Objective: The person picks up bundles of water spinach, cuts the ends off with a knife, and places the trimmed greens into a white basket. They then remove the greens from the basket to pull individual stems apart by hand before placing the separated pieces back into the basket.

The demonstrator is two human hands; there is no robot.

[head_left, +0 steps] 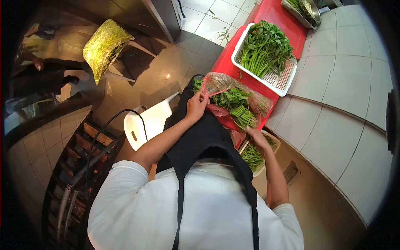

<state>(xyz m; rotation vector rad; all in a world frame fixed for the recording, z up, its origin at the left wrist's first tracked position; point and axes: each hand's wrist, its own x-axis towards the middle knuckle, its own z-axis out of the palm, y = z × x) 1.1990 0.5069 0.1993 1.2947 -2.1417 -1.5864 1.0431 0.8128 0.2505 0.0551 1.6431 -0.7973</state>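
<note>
A clear plastic bag with pink edges (214, 82) lies on the red surface (227, 56) in front of me, with leafy greens (228, 98) in its opening. My left hand (197, 105) pinches the bag's left edge. At the bag's near side, my right hand (257, 138) is closed at the stem ends of a tied green bundle (243, 116); its fingertips are partly hidden. Beyond the bag, a white perforated basket (282, 83) holds a large heap of long-stemmed greens (266, 50).
A second basket (261, 170) with greens sits below my right hand. To the left are a white stool (150, 121), a black cable and a filled yellow bag (106, 46) on a chair. A metal tray (295, 12) stands at the back right, beside the tiled wall (348, 83).
</note>
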